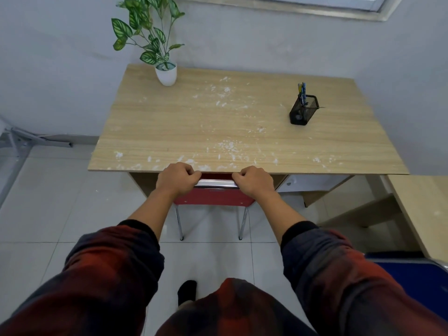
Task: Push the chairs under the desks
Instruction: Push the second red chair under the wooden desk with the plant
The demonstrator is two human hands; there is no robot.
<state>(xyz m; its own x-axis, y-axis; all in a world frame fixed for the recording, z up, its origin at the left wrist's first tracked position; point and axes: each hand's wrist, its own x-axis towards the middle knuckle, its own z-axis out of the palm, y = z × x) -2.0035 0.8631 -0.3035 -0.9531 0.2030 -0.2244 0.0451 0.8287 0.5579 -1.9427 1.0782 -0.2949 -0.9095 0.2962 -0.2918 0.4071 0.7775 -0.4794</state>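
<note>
A red chair (213, 197) with a chrome frame stands at the front edge of a light wooden desk (218, 127), its seat hidden beneath the top. My left hand (177, 179) is closed over the left end of the chair's chrome top rail (214, 183). My right hand (254, 181) grips the right end of the same rail. Both sets of knuckles sit just at the desk's front edge. Two chrome back legs (179, 224) rest on the tiled floor.
On the desk stand a potted plant (166, 73) at the back left and a black mesh pen holder (303, 110) on the right. A second desk (421, 207) and a blue chair (417, 282) are at the right. A metal frame (21, 139) lies at the left.
</note>
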